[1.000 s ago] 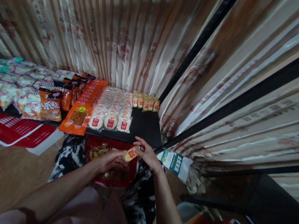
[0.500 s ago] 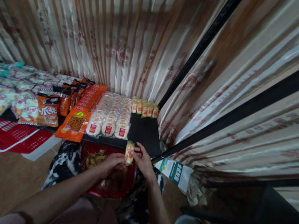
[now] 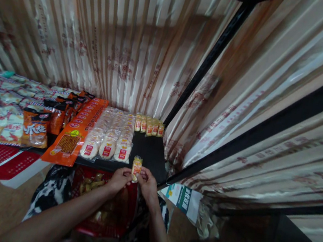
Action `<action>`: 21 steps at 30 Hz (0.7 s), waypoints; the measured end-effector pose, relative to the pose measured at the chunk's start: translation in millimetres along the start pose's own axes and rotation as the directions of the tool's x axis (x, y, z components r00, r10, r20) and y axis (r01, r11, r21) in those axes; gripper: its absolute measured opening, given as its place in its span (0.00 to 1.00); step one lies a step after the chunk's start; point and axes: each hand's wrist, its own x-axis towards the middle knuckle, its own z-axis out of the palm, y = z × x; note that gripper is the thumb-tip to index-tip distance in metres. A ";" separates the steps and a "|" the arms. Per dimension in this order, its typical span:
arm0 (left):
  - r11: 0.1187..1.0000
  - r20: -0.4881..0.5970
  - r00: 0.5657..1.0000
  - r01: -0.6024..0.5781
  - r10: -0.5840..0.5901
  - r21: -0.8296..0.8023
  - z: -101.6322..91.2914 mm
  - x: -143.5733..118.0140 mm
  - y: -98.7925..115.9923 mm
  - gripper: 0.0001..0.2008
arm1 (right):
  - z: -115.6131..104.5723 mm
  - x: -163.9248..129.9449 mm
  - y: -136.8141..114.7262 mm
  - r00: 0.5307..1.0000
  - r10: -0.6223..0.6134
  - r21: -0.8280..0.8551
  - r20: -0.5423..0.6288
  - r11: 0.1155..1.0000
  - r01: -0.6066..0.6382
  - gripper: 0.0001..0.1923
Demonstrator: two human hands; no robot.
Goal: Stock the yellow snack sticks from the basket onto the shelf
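Both my hands hold a small yellow snack packet [image 3: 136, 165] upright at the front edge of a black shelf [image 3: 151, 152]. My left hand [image 3: 119, 178] pinches its lower left side, and my right hand [image 3: 145, 181] grips its lower right side. Below my hands sits a red basket [image 3: 104, 206] with more yellowish packets in it. A short row of the same yellow packets [image 3: 149, 126] stands at the back of the shelf, near the corner.
Rows of round white cakes [image 3: 111, 137], flat orange packs [image 3: 77, 131] and other snack bags [image 3: 8, 112] fill the shelf to the left. A striped curtain [image 3: 101, 36] hangs behind; a black post [image 3: 208, 62] marks the corner. A green-and-white tag [image 3: 182, 197] hangs at the right.
The yellow packet has turned from tilted to upright and moved up to the shelf's front edge. Both hands now hold it together. The view has shifted closer to the shelf.
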 end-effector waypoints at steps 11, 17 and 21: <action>0.972 -0.162 0.962 -0.199 0.217 0.121 25.2 44.1 28.0 0.11 | -6.4 45.6 -5.9 0.987 -0.070 0.020 -0.145 0.997 0.073 0.16; 0.972 -0.149 0.970 -0.169 0.194 0.167 40.0 57.3 53.0 0.07 | -5.4 79.1 -6.2 0.977 -0.122 -0.084 -0.177 0.991 0.109 0.15; 0.988 -0.172 0.973 -0.144 0.153 0.065 47.3 74.0 63.4 0.07 | -2.7 100.7 -7.7 0.972 -0.134 -0.133 -0.191 0.985 0.110 0.15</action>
